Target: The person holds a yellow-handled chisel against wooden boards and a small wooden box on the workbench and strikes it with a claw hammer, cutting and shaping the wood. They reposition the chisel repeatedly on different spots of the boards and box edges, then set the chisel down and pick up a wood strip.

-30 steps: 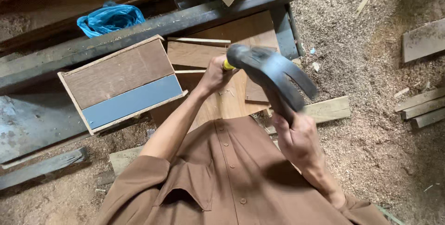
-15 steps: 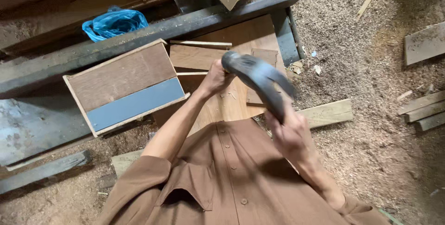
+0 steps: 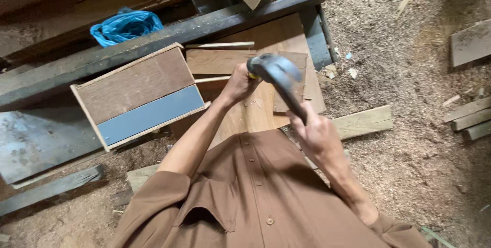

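Both hands are busy over a flat brown plywood sheet (image 3: pixel 255 117) lying on the sawdust-covered floor (image 3: pixel 419 140). The right hand (image 3: pixel 317 133) is clenched around the handle of a grey steel hammer (image 3: pixel 276 76), whose head hangs just beside the left hand (image 3: pixel 240 83). That left hand is closed on something small with a yellow tip, too hidden to identify. Thin wooden strips (image 3: pixel 220 45) lie across the sheet. Left of it rests a shallow wooden box with a brown and blue-grey panel (image 3: pixel 140 94). Beyond runs a dark grey beam (image 3: pixel 169 36) with a crumpled blue plastic bag (image 3: pixel 125 25) behind it. Pale timber offcuts (image 3: pixel 363 121) lie to the right.
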The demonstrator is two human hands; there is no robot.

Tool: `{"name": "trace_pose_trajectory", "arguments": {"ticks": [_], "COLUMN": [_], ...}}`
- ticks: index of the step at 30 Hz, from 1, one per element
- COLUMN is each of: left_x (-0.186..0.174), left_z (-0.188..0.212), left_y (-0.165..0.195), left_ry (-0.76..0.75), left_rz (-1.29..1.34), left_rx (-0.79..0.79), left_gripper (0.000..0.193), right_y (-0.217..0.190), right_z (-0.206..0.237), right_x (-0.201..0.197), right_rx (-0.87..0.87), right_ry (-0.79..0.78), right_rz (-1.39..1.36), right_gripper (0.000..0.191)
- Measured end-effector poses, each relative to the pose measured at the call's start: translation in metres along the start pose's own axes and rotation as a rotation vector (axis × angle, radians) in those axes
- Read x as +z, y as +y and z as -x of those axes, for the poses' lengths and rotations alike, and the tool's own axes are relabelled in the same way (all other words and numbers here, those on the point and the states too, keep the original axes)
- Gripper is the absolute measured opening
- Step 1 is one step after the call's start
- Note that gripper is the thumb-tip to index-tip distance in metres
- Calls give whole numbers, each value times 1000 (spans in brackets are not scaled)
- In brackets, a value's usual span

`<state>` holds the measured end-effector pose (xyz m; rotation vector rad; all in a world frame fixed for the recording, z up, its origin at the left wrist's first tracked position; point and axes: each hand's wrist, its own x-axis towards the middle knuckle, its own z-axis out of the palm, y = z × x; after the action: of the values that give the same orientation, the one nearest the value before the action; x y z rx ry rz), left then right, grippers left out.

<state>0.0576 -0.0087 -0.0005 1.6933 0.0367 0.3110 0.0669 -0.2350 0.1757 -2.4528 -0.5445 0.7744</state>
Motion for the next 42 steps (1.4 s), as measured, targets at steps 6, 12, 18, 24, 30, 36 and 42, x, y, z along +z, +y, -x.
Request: {"name": "trace_pose_trajectory", "arguments": {"ticks": [6, 12, 18, 24, 30, 36, 42], "left_x": [-4, -4, -3, -3, -8, -10, -10], "left_z": [0, -3, -6, -11, -6, -5, -2], "left_y": [4, -1, -17, -21, -21, -29, -27], "left_ry": [-17, -8, -18, -63, -71, -72, -31], "left_rz": [-4, 34, 15, 123, 177, 213, 111], "left_rx": [-77, -64, 13, 11, -424, -6, -378], "left_gripper": [14, 11, 13, 15, 5, 26, 19], "right_y": [7, -3, -3, -10, -5, -9, -8], "right_z": [21, 1, 15, -9, 4, -6, -1], "right_x": [-6, 6, 0, 8, 0, 10, 10], "right_rx": [-241, 32, -241, 78, -173, -88, -241], "right_ry": [204, -57, 109, -38, 160, 32, 132], "right_rz": [-66, 174, -155, 46, -111, -20, -80], "right_gripper": [22, 26, 25, 25, 22, 22, 25]}}
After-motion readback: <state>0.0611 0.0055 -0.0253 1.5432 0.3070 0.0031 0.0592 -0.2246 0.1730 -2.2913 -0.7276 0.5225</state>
